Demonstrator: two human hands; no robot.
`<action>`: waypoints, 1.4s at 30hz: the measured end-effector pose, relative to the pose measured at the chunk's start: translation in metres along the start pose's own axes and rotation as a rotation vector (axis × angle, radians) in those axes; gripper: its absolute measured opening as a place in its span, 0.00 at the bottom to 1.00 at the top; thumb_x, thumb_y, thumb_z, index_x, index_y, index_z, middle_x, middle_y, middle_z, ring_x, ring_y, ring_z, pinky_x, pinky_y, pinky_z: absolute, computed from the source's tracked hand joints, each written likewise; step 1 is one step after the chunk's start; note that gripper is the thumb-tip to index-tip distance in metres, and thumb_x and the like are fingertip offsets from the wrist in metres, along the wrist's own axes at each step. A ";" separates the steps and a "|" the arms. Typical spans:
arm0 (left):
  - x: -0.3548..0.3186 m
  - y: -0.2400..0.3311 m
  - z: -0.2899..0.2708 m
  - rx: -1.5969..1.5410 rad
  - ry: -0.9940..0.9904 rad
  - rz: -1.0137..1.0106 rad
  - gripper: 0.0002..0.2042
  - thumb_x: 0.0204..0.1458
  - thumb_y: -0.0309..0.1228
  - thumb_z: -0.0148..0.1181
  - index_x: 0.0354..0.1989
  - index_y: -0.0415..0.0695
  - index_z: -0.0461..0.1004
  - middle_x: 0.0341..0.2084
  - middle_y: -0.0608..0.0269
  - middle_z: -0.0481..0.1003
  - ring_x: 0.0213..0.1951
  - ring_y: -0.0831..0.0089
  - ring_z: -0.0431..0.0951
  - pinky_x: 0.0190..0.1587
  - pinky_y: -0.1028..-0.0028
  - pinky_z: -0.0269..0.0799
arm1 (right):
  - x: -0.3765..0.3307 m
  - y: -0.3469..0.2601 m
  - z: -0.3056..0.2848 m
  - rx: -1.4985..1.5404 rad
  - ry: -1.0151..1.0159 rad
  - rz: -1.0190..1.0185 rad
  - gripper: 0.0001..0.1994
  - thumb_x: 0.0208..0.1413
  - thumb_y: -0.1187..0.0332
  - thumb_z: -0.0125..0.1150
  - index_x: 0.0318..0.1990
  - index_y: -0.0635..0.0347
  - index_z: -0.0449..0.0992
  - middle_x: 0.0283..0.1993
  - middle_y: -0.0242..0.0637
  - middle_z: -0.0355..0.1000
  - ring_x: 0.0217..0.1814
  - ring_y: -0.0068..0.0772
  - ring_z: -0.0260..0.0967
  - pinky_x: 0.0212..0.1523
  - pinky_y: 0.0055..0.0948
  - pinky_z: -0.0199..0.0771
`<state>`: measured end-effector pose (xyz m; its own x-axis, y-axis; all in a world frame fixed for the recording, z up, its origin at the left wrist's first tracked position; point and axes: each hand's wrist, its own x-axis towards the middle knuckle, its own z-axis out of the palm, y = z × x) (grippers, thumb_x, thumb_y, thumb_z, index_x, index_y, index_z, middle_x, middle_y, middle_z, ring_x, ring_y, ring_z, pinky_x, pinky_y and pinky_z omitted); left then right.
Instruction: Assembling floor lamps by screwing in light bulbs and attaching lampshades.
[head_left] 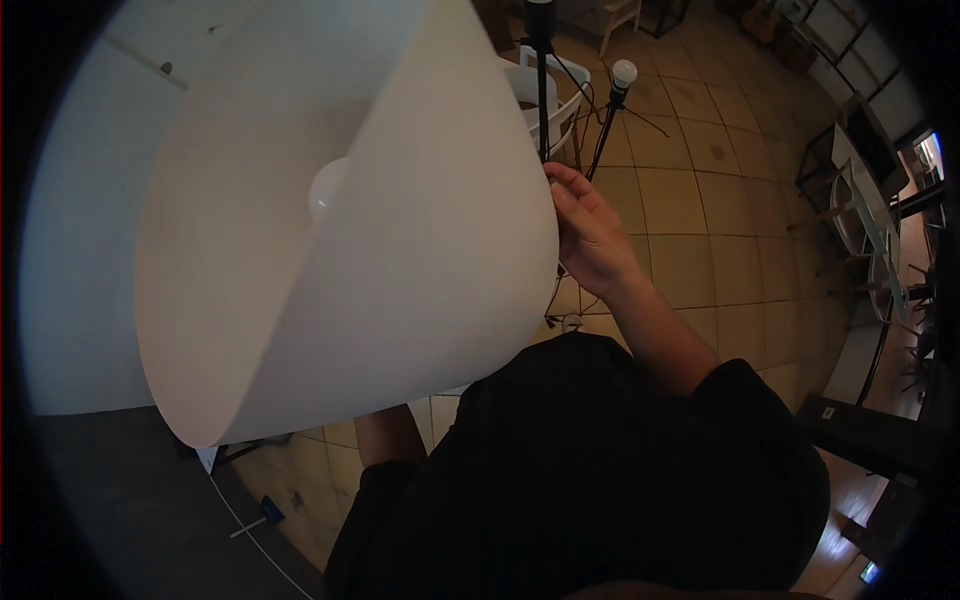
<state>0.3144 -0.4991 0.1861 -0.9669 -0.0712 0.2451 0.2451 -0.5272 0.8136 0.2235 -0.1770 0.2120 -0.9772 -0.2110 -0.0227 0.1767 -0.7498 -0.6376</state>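
Note:
A large white curved sheet-like shade [430, 230] fills the left and middle of the view, its wide mouth facing left. Inside that mouth a round white bulb [327, 190] shows in part. Along the shade's right edge, my right hand [592, 232] is closed, thumb and fingers pinched together. What they pinch, if anything, is hidden or too small to make out; a black stand pole [542, 100] rises just beyond the fingertips. My left forearm [388, 436] passes up beneath the shade, which hides that hand entirely.
A second black stand carries a white bulb [625, 73] beyond my right hand. White chairs [570, 85] stand behind the poles, with thin cables among them. Tables and chairs [865, 210] line the right side of the tiled floor [720, 220]. A pale wall [80, 250] rises left.

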 end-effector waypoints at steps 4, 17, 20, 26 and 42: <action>-0.008 0.007 0.008 0.030 0.030 -0.013 0.29 0.62 0.52 0.47 0.67 0.48 0.57 0.62 0.58 0.63 0.58 0.51 0.67 0.55 0.56 0.69 | -0.007 -0.002 0.007 0.042 -0.067 0.026 0.21 0.63 0.66 0.58 0.61 0.56 0.63 0.44 0.27 0.73 0.44 0.18 0.71 0.44 0.24 0.74; -0.012 0.012 0.030 0.076 0.239 0.045 0.29 0.63 0.52 0.45 0.68 0.49 0.55 0.63 0.59 0.61 0.61 0.53 0.64 0.58 0.55 0.67 | -0.002 -0.014 0.005 0.062 -0.198 0.139 0.26 0.61 0.70 0.61 0.64 0.57 0.59 0.42 0.31 0.74 0.38 0.21 0.73 0.40 0.24 0.77; -0.058 0.011 0.043 0.084 0.304 0.080 0.29 0.63 0.52 0.45 0.68 0.50 0.55 0.64 0.60 0.61 0.62 0.53 0.63 0.59 0.55 0.67 | -0.002 -0.016 0.005 0.053 -0.230 0.163 0.28 0.60 0.71 0.61 0.65 0.58 0.57 0.42 0.32 0.74 0.38 0.23 0.73 0.38 0.25 0.78; -0.080 -0.006 0.057 0.112 0.259 0.107 0.30 0.63 0.56 0.42 0.68 0.53 0.55 0.63 0.63 0.61 0.61 0.60 0.63 0.48 0.59 0.72 | -0.005 -0.012 0.008 0.037 -0.264 0.134 0.34 0.59 0.73 0.62 0.69 0.59 0.48 0.42 0.36 0.74 0.40 0.28 0.75 0.41 0.28 0.81; -0.071 0.003 0.070 -0.017 0.316 0.075 0.19 0.66 0.45 0.47 0.57 0.47 0.66 0.39 0.70 0.72 0.32 0.79 0.69 0.35 0.77 0.69 | -0.008 -0.019 0.013 0.044 -0.312 0.212 0.32 0.65 0.63 0.55 0.71 0.60 0.48 0.43 0.43 0.76 0.43 0.32 0.78 0.43 0.33 0.82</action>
<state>0.3886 -0.4361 0.2082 -0.9211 -0.3683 0.1260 0.3178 -0.5247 0.7897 0.2295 -0.1696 0.2344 -0.8368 -0.5402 0.0891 0.3827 -0.6936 -0.6104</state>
